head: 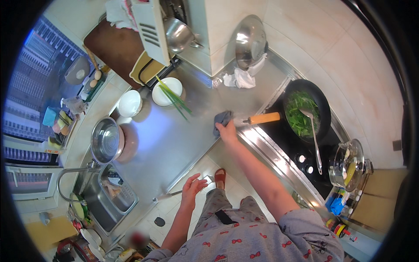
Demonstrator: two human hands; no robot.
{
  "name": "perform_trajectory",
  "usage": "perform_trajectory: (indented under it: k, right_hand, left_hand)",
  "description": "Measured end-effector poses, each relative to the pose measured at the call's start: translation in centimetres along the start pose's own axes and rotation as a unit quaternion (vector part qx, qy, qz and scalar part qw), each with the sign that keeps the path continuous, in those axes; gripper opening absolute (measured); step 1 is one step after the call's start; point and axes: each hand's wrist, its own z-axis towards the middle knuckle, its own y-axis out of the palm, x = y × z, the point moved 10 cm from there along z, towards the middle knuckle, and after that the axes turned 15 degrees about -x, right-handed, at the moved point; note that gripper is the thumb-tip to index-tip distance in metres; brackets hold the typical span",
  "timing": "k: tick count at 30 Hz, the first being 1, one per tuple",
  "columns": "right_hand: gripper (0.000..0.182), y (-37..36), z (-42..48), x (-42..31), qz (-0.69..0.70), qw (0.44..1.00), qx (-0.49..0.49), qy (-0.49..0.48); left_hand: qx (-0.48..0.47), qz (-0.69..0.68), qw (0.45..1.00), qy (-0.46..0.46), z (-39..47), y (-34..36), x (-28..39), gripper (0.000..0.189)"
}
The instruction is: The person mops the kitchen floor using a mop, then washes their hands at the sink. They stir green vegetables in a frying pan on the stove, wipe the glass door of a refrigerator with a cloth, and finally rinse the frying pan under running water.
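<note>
My right hand (228, 131) grips a folded grey-blue cloth (222, 120) and presses it on the stainless steel countertop (176, 137), just left of the wok's wooden handle (264, 118). My left hand (193, 187) hangs in front of the counter edge, fingers apart and holding nothing. On the black cooktop (275, 134) stands a dark wok (322, 98) with chopped green vegetables (299, 111) in it. A metal spatula (314, 134) rests in the wok, its handle over the rim.
Green onion stalks (173, 98) lie across a white plate (160, 97) beside a white bowl (130, 103). A metal basin (105, 140) stands near the sink (98, 196). A large lid (250, 41) leans on the wall behind crumpled tissue (240, 79). A glass-lidded pot (347, 165) sits right of the wok.
</note>
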Motion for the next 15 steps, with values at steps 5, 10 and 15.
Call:
perform_trajectory:
  k: [5,10,15]
  right_hand:
    - [0.072,2.7,5.7,-6.7,-0.425,0.903,0.002,-0.061]
    - [0.065,9.4,11.2,-7.0,-0.658,0.741,-0.058,-0.122]
    - [0.060,12.7,9.2,-7.9,-0.729,0.617,-0.152,-0.257]
  left_hand:
    - [0.034,-0.031,0.999,0.024,-0.5,-2.3,0.4,0.033]
    - [0.080,-0.057,0.995,0.009,-2.8,-4.6,-1.1,0.033]
    - [0.102,-0.067,0.993,0.002,-4.1,-6.4,-1.8,0.033]
